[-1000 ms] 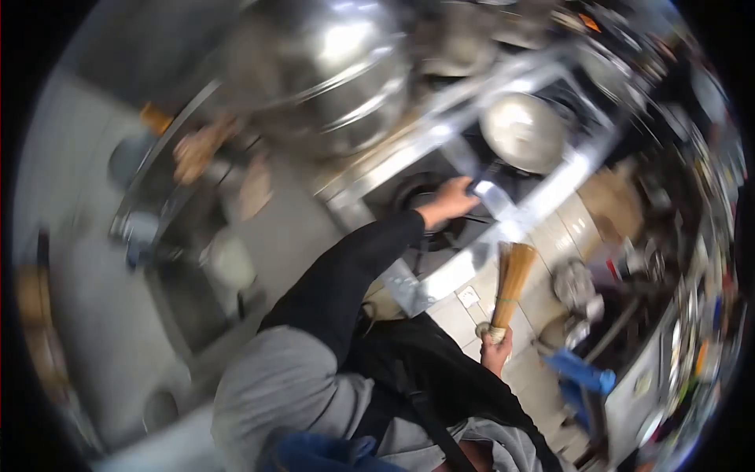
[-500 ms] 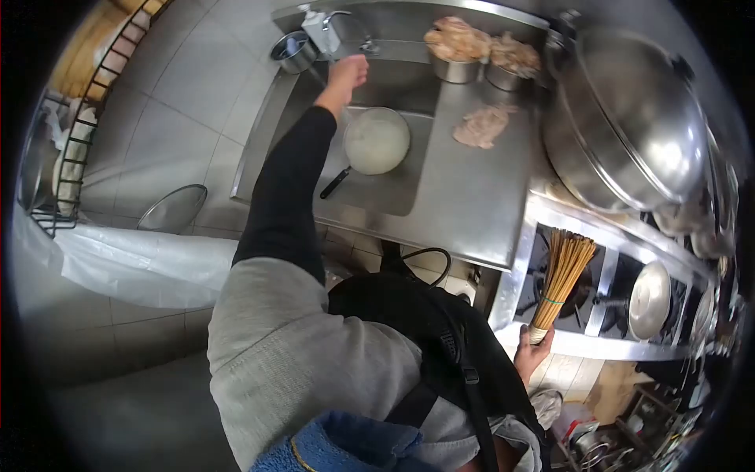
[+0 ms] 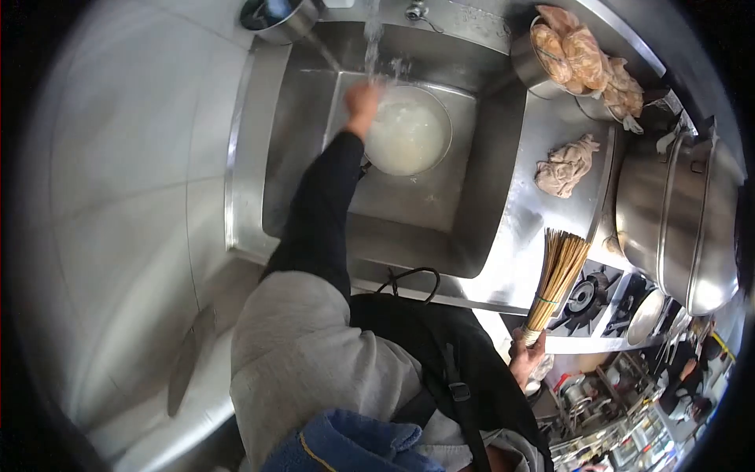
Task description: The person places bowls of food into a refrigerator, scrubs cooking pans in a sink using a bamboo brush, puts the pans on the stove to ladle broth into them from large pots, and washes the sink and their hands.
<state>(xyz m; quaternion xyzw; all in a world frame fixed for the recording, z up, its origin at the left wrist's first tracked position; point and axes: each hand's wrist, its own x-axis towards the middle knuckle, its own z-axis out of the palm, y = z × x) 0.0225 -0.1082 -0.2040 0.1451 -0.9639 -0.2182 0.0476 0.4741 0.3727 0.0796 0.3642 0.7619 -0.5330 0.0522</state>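
In the sink (image 3: 487,157) sits a round pan (image 3: 409,132) full of cloudy whitish water, its dark handle mostly hidden by my sleeve. My left hand (image 3: 363,102) is at the pan's left rim, beside the falling water (image 3: 373,39); its fingers are smeared by motion, so I cannot tell whether they hold anything. Off to the right, my right hand (image 3: 527,356) is closed round the bound end of a bamboo wok brush (image 3: 554,275), whose bristles point up and away from me.
A crumpled cloth (image 3: 566,165) lies on the steel drainboard. Behind it stand metal pots with bagged food (image 3: 578,55). A large steel pot (image 3: 668,220) and burners (image 3: 582,297) are at the right. A metal pot (image 3: 287,23) stands at the sink's back left corner. Another person (image 3: 692,374) is far right.
My left hand has come down from the tap to the pan's rim. Water now pours into the sink. The view has shifted closer over the sink; the brush stays in my right hand.
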